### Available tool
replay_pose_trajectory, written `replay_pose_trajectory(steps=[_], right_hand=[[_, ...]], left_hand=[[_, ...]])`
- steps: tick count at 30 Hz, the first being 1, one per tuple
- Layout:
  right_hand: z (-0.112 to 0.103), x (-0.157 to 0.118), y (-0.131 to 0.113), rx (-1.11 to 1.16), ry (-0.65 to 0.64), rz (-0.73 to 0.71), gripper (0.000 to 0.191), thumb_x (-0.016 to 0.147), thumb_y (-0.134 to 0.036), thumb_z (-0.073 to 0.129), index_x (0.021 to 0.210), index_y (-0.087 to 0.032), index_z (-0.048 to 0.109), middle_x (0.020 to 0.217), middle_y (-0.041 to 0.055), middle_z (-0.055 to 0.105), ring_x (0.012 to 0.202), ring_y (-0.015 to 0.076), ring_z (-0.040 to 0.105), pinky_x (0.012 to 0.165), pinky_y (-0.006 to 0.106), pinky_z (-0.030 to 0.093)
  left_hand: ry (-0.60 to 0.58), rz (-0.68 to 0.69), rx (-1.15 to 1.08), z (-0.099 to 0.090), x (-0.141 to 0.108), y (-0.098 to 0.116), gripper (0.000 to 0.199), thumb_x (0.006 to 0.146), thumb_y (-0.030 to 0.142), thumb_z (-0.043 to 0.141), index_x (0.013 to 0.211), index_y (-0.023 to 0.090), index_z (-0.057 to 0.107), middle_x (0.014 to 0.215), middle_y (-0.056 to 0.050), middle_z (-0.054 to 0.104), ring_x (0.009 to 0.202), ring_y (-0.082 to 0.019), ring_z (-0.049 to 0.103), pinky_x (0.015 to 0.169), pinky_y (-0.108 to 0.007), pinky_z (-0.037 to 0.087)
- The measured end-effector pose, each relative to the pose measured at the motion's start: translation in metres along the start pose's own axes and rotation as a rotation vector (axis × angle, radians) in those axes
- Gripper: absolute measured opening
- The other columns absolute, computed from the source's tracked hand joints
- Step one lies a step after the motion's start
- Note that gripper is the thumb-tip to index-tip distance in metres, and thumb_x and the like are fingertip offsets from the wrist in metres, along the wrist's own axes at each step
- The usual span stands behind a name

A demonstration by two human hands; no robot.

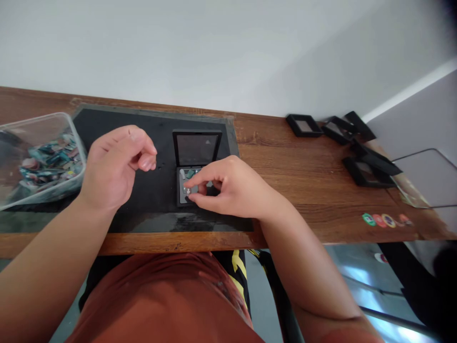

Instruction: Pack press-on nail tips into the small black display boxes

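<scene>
A small black box [177, 188] lies on the dark mat, its windowed lid [196, 148] standing raised at the back. Inside are a whitish piece, a green piece [190, 175] and a clear piece with a shiny part. My right hand [228, 188] reaches over the box from the right, thumb and forefinger closed around the clear piece [187, 190] at its front. My left hand [117, 166] hovers over the mat left of the box, fingers curled in with the thumb against the forefinger; what it holds, if anything, is too small to tell.
On the left stands a clear plastic tub [76, 143] with many small teal and pink packets. More black boxes [303, 126] lie at the right rear of the wooden table [278, 166]. Several round coloured stickers [379, 220] are near the right front edge. A wall rises behind.
</scene>
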State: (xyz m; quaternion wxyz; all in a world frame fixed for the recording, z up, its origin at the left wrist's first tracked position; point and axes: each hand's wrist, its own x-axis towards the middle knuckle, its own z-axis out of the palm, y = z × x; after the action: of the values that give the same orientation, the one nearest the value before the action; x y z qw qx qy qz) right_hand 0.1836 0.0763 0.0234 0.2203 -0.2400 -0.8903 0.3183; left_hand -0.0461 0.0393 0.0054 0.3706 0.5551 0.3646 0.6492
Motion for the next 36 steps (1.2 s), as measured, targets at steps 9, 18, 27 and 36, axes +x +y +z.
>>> replay_pose_trajectory(steps=[9, 18, 27, 36], right_hand=[[0.003, 0.006, 0.003, -0.172, -0.16, 0.174, 0.02, 0.08, -0.016, 0.071, 0.094, -0.023, 0.083, 0.067, -0.0049, 0.068, 0.057, 0.0071, 0.05, 0.059, 0.025, 0.031], [0.007, 0.012, 0.008, -0.192, -0.166, 0.185, 0.022, 0.08, -0.02, 0.073, 0.099, -0.023, 0.083, 0.071, -0.005, 0.071, 0.059, 0.0078, 0.055, 0.062, 0.024, 0.034], [-0.005, 0.01, 0.004, -0.147, -0.041, 0.264, 0.036, 0.078, -0.046, 0.083, 0.107, -0.025, 0.082, 0.075, -0.0036, 0.075, 0.064, 0.0101, 0.06, 0.063, 0.025, 0.037], [-0.01, 0.01, 0.01, -0.127, 0.019, 0.241, 0.025, 0.084, -0.036, 0.077, 0.105, -0.023, 0.082, 0.079, -0.0007, 0.076, 0.067, 0.0114, 0.062, 0.065, 0.025, 0.04]], left_hand=[[0.123, 0.216, 0.164, -0.007, 0.0, -0.013, 0.027, 0.089, 0.038, 0.075, 0.074, 0.015, 0.071, 0.064, -0.001, 0.059, 0.058, -0.012, 0.051, 0.055, -0.031, 0.038], [-0.171, 0.547, 0.596, 0.007, -0.012, 0.037, 0.012, 0.085, 0.01, 0.067, 0.079, 0.019, 0.063, 0.072, -0.001, 0.061, 0.067, -0.014, 0.057, 0.061, -0.03, 0.042], [0.218, -0.105, 1.536, -0.102, -0.039, 0.107, 0.027, 0.08, 0.049, 0.064, 0.087, 0.025, 0.075, 0.089, -0.002, 0.074, 0.077, -0.023, 0.063, 0.065, -0.032, 0.043], [-0.035, -0.453, 1.531, -0.15, -0.03, 0.08, 0.051, 0.069, 0.069, 0.071, 0.096, 0.028, 0.081, 0.087, -0.003, 0.076, 0.073, -0.026, 0.065, 0.062, -0.028, 0.041]])
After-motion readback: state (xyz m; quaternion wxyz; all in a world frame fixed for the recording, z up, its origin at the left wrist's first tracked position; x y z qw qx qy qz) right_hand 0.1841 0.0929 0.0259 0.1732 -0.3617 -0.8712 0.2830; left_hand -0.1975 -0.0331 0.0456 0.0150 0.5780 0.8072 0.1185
